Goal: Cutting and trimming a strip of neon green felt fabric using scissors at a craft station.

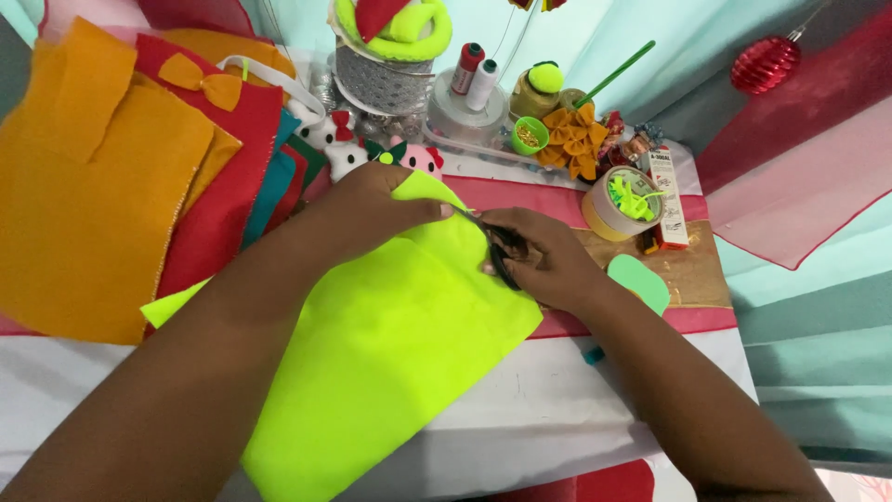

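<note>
Grip: our right hand (548, 260) is closed around black scissors (502, 249); our left hand (381, 200) pinches the neon yellow felt (390, 344)
Nearby: tape roll (621, 204) just right

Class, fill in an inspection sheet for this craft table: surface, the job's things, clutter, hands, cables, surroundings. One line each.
Surface: table covered in white cloth with red and gold bands.
Job's things: neon yellow felt sheet lying flat; black-handled scissors at its upper edge.
Clutter: orange and red felt pieces stacked at left; thread spools; tape roll; small plush toys; green oval cut-out; boxed tube.
Hands: left hand pinches the felt's top corner; right hand grips the scissors.
Cables: nothing seen.
Surroundings: pale blue and pink drapes; red ornament hanging.
</note>
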